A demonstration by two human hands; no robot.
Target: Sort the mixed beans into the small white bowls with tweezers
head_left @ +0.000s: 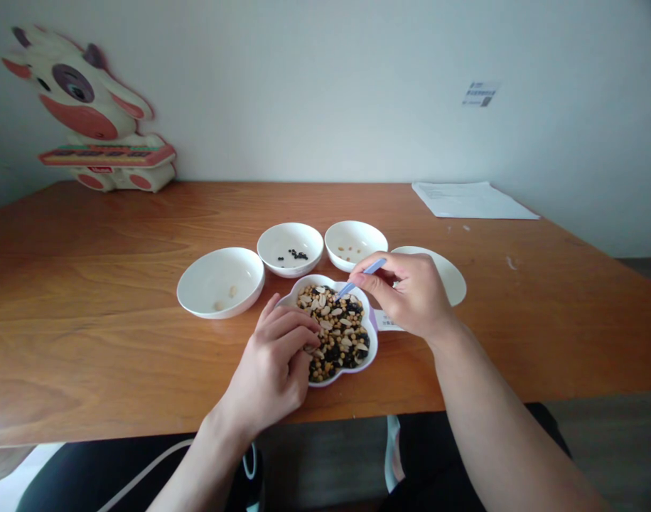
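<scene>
Nearest me, at the bottom of my head view, dark-clad legs [426, 455] show below the worktop [117, 341], and a pale cable [144, 469] runs up on the left. Both bare forearms reach forward over the near edge. My left hand [277, 355] lies over the left side of a scalloped white dish [373, 348], its fingers bent and side by side, the tips at the contents; I cannot tell whether they pinch anything. The dish sits near the front edge and is spread with a mix [339, 327] of pale split nuts, small yellow beans and black beans. My right hand [411, 288] is above the far right of the dish, thumb and fingers clamped on a slim blue tool [362, 276] that slants down to the mix. At its tip I cannot make out whether a piece is caught. Just right of the dish is a white tag [386, 320] with dark print, partly hidden by the right hand.

Behind the dish, I have a left bowl [213, 281] with a couple of pale pieces, a middle bowl [291, 238] with black beans, a right bowl [356, 233] with a few tan pieces, and a white vessel [449, 277] half covered by the right hand.

Farther off, papers [472, 200] lie at the back right, a cow-shaped toy [99, 114] with a keyboard stands back left, and a printed sticker [480, 94] is on the wall [304, 92].
</scene>
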